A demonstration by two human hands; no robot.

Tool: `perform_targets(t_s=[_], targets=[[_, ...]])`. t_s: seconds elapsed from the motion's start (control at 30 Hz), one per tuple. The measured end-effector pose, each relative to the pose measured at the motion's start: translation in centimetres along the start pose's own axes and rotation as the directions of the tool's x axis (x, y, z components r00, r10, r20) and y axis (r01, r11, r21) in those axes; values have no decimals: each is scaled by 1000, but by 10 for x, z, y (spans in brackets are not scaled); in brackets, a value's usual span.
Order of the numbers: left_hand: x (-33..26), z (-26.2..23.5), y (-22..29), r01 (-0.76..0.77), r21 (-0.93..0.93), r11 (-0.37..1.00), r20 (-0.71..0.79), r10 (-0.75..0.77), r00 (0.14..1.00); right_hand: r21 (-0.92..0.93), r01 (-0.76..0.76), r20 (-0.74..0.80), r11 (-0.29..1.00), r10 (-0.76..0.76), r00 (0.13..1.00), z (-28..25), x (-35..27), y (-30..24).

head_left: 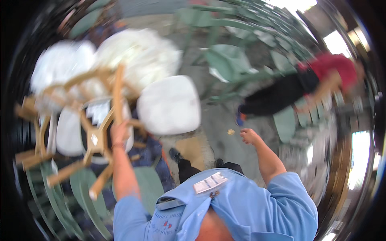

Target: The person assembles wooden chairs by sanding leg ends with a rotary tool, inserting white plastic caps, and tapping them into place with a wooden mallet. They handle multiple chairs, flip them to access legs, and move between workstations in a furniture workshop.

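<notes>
My left hand (119,133) is closed around a leg of a light wooden chair (95,140), which lies tipped with its legs and underframe facing up. Beneath and around it are more wooden chair frames with white seats. To its right rests a white padded seat (169,105), close to my left hand but not touching it. My right hand (250,136) hangs out in front of me with its fingers loosely curled, and I see nothing in them. The picture is smeared by motion, so finer details are lost.
Two white plastic-wrapped bundles (138,56) stand beyond the wooden chairs. Green chairs (229,60) fill the far side, and green chair parts (88,188) lie at the lower left. A person in a red shirt (327,72) bends at the right. A cardboard piece (193,152) lies near my feet.
</notes>
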State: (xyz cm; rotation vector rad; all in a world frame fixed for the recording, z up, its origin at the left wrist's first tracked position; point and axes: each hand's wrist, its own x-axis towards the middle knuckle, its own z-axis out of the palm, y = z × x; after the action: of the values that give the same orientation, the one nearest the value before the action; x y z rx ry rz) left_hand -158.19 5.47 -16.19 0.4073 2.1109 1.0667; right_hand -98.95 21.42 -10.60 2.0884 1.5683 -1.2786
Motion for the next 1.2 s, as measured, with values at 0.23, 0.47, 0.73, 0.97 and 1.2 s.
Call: perform_targets(t_s=[0.23, 0.47, 0.73, 0.97, 1.2], targets=[[-53, 39, 75, -259, 180, 949, -79, 276, 958, 456, -199, -97, 867, 271, 958, 13, -85, 286], [-191, 267, 7, -267, 583, 768, 491, -72, 868, 592, -550, 64, 589, 646, 761, 190, -191, 508], [-428, 554, -16, -925, -342, -164, 754, -635, -166, 953, -298, 271, -49, 579, 769, 278, -248, 546], [-590, 768, 142, -901, -292, 319, 940, 271, -209, 876, 102, 299, -472, 697, 651, 291, -271, 591], [-685, 950, 171, -830, -270, 487, 956, 238, -172, 737, 134, 517, -662, 681, 518, 297, -289, 564]])
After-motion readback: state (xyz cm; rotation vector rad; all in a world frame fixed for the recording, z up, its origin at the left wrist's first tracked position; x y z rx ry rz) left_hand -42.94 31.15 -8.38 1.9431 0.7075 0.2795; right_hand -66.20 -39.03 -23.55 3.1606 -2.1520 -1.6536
